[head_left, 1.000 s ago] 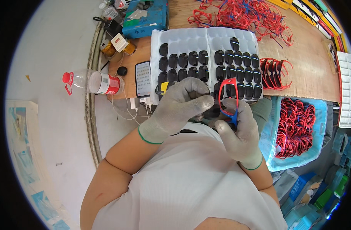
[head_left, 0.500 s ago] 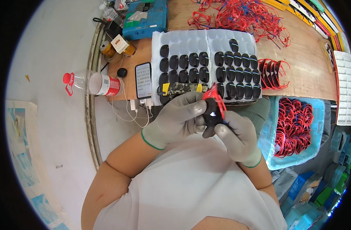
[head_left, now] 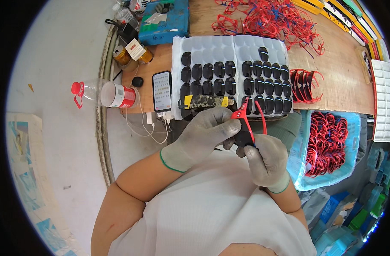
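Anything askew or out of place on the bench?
One dark lens sits alone beyond the right rows on the white tray, breaking the pattern. At the back, red frames lie in a tangled heap, unlike the neatly lined-up glasses beside the tray.

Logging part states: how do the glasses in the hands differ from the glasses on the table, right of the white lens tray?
Support: the held glasses are gripped between the left hand and right hand; the table glasses rest on the wooden tabletop.
Count: the held glasses are a single pair; the table glasses are several, lined up close together.
Shared: red frames and dark lenses.
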Available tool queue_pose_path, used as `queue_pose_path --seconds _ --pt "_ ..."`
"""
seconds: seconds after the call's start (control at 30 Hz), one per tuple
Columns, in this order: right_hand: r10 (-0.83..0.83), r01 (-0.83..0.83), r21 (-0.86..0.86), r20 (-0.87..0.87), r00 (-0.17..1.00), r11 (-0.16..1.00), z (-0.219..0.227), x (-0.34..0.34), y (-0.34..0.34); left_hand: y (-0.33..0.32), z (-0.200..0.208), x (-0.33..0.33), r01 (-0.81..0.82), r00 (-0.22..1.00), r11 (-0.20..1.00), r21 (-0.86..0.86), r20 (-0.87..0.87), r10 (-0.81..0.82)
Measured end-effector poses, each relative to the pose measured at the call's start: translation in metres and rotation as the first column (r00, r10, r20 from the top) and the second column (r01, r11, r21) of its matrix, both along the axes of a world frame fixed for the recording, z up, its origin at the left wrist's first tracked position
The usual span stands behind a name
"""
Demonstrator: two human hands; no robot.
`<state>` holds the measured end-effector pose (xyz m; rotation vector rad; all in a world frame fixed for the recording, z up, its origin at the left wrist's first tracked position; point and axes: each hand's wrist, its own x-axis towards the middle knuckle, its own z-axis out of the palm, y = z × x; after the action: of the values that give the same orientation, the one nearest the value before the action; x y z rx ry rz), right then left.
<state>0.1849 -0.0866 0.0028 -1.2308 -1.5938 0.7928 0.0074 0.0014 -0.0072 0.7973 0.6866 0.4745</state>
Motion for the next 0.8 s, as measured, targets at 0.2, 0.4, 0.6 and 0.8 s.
queue_pose_path --seconds 0.2,0.4,0.6,0.8 --pt "-0.103 0.109 -0.083 0.076 0.992 0.991 -0.012 -0.003 0.010 0.002 -0.010 0.016 -0.118 0.982 0.975 0.190 -0.124 0.143" --pt "-0.080 0.087 -0.041 0.141 0.987 0.995 -0.012 -0.007 0.009 0.003 -0.003 0.004 0.011 0.952 0.903 0.430 -0.280 0.122" --pt "-0.097 0.087 -0.149 -0.064 0.993 0.985 -0.019 -0.006 0.011 0.001 -0.002 -0.006 -0.012 0.995 0.939 0.343 -0.086 0.045" --pt "-0.200 0.150 -0.231 -0.207 0.958 0.961 -0.013 -0.014 0.008 -0.001 -0.001 -0.008 0.129 0.989 0.887 0.443 -0.126 -0.081"
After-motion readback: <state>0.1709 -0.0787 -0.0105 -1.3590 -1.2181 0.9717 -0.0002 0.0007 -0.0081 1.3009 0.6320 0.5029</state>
